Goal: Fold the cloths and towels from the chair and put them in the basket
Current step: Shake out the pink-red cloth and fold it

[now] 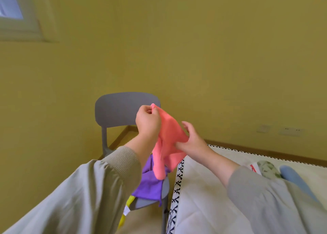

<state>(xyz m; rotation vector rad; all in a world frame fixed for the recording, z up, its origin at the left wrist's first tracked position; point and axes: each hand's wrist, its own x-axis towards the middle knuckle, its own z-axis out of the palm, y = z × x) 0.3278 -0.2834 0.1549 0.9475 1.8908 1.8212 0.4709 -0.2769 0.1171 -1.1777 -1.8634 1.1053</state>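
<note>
- Holding pink cloth (168,136) aloft before grey chair (122,110).
- Pinching its top corner with left hand (147,122), fingers curled tight.
- Gripping its lower side with right hand (192,140), thumb clamped on fabric.
- Lying on seat below: purple cloth (150,184); yellow cloth (127,204) drooping off edge.

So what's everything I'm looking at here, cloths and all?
pink cloth: one, pink, held up before the chair
purple cloth: one, purple, on the chair seat
yellow cloth: one, yellow, hanging off the seat's front
chair: one, grey, by the yellow wall
bed: one, white with black-patterned border, right of the chair
green-patterned fabric: one, on the bed, far right
blue fabric: one, beside it
window: one, white-framed, top left
left hand: one, pinches the pink cloth's top corner
right hand: one, holds its lower side
</note>
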